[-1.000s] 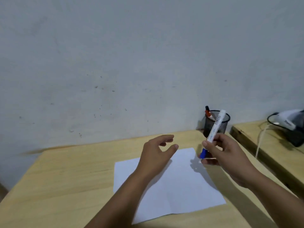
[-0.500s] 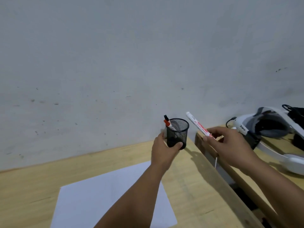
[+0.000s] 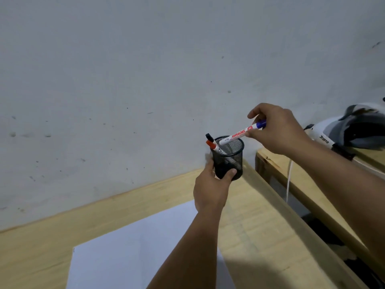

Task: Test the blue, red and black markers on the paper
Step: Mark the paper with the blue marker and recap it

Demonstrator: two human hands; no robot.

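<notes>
The blue marker (image 3: 242,133), clear of the cup (image 3: 229,157) half a second ago, now tips into it, pinched by right-hand fingers (image 3: 253,134); left hand (image 3: 210,189) still clasps the cup.

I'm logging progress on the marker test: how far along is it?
Done: nothing visible; the paper shows no marks. In hand: the right hand angles the blue marker over the mesh cup, gripped by the left hand. Left: red marker and black marker sit in it.
</notes>
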